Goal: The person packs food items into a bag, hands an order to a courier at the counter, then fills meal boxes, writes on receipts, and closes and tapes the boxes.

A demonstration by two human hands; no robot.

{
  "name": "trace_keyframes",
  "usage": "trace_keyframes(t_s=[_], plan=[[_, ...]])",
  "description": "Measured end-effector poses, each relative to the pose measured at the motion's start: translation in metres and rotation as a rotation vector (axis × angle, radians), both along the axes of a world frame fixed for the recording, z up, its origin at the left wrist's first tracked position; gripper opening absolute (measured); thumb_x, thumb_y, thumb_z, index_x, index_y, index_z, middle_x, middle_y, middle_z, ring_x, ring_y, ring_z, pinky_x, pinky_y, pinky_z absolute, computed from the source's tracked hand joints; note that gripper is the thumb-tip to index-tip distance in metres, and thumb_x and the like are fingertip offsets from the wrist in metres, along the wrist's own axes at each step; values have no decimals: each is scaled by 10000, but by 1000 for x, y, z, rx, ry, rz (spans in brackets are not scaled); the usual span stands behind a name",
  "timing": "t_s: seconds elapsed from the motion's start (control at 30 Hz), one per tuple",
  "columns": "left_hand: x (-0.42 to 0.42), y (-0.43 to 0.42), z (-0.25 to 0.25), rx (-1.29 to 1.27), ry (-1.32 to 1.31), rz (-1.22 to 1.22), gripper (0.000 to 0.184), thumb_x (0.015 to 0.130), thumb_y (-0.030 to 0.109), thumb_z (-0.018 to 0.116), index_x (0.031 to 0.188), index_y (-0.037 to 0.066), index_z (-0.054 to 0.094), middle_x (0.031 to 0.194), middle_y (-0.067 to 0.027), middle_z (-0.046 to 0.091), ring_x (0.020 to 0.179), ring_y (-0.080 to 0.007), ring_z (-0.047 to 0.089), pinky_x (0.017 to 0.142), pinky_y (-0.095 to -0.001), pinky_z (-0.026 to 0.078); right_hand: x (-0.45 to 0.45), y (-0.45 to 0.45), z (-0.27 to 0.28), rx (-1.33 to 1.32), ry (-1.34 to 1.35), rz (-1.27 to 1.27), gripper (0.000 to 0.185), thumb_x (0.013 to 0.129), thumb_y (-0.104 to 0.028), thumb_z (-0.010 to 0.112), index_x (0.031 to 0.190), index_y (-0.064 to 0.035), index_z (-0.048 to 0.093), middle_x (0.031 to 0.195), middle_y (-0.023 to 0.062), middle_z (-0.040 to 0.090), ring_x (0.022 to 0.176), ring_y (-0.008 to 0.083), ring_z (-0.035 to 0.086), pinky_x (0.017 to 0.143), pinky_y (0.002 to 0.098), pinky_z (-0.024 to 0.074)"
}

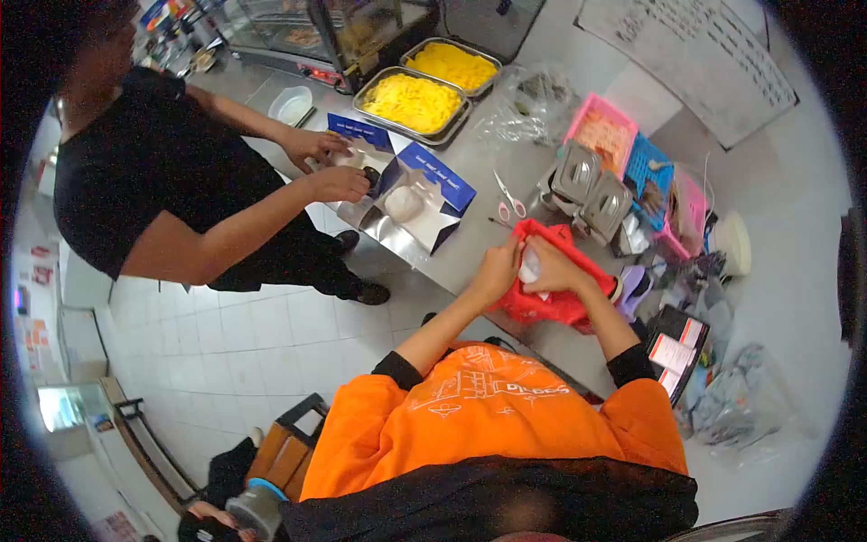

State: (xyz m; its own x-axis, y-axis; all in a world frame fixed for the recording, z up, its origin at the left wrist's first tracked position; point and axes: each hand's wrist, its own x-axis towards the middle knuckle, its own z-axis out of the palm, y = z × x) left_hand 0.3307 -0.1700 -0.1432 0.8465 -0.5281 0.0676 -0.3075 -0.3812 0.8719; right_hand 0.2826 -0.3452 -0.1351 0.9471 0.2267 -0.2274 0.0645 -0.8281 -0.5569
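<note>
Both of my hands meet over a red plastic bag [558, 305] on the metal counter. A small white item [531, 267], too unclear to name, lies between them. My left hand [498, 269] has its fingers closed at the item's left side. From the right, my right hand [549, 264] presses its closed fingers on the same item. Scissors [508, 197] with pink-and-white handles lie just beyond the bag. Further left stands an open blue-and-white box [438, 176] with a round white item [403, 204] inside.
A co-worker in black [172, 181] reaches over another open box [361, 132] at the left. Trays of yellow food [411, 101] stand at the back. Lidded metal containers [603, 210], a pink basket [603, 131] and a blue basket [652, 167] line the right side.
</note>
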Motion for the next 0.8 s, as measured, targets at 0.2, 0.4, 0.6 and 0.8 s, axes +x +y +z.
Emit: trace_keyframes(t_s=[0.2,0.4,0.6,0.8], plan=[[-8,17,19,-85,35,74,263,952,199,473,1148,46,559,810,-277,616,770,-456,608,646,-510,483,5,21,-3,-409,98,-16,821,639,-403,728,1282,6,425,1330,275,426,1227,451,409,985,559,368],[-7,21,-3,-101,34,87,291,934,154,479,1200,57,546,879,-282,617,834,-446,607,692,-491,494,5,26,-10,-384,153,76,820,654,-454,727,1307,-51,437,1274,220,493,1191,423,450,999,577,334],[-20,28,6,-69,67,27,322,913,146,511,1215,35,534,760,-282,606,704,-445,610,600,-507,469,-10,28,-46,-555,-295,-8,727,716,-419,694,1311,-79,453,1275,202,498,1194,419,446,1030,570,295],[26,43,-9,-79,149,57,545,890,380,619,1278,16,500,981,-100,585,794,-183,606,640,-309,560,-74,-26,46,-173,-432,-312,644,781,-372,660,1306,-62,449,1261,219,503,1173,442,466,1012,544,350]])
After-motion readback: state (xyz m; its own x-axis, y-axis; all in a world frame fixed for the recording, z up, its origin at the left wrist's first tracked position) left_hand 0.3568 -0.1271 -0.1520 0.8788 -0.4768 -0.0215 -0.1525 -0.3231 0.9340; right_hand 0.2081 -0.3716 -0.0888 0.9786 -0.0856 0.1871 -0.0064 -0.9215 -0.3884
